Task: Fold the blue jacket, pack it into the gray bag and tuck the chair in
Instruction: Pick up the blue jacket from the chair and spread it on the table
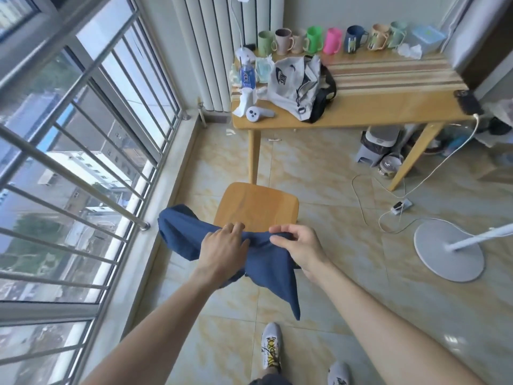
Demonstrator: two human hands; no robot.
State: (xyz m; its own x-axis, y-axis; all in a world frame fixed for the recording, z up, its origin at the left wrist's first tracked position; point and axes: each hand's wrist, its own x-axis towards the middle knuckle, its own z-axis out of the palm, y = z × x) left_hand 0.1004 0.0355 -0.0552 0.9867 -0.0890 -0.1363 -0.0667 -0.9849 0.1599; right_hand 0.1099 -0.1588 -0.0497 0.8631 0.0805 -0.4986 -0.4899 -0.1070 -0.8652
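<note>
Nearest to me, two grey-and-white laced sneakers (271, 347) stand on the beige marbled floor tiles (347, 245); above them both bare forearms reach forward over the wooden chair seat (256, 207). I see my left hand (222, 250) lying palm-down on the dark blue fabric jacket (266, 266), fingers curled into the bunched cloth and holding it; my right hand (301, 250) pinches the same bunched ridge just beside it, thumb and fingers closed on the fabric. One end of the jacket balloons out to the left of the left hand, towards the window railing (83, 190); the other hangs down below and between both wrists in a long point, clear of the floor; the middle sits at the chair's near edge, though I cannot tell whether it rests on the seat. Well apart from the hands, the light grey drawstring bag with a dark logo (294, 81) slumps on the pale wooden table (388, 107), at its left end; a row of coloured plastic mugs (333, 38) lines the table's far edge; a white fan base (448, 250) stands on the floor to the right.
</note>
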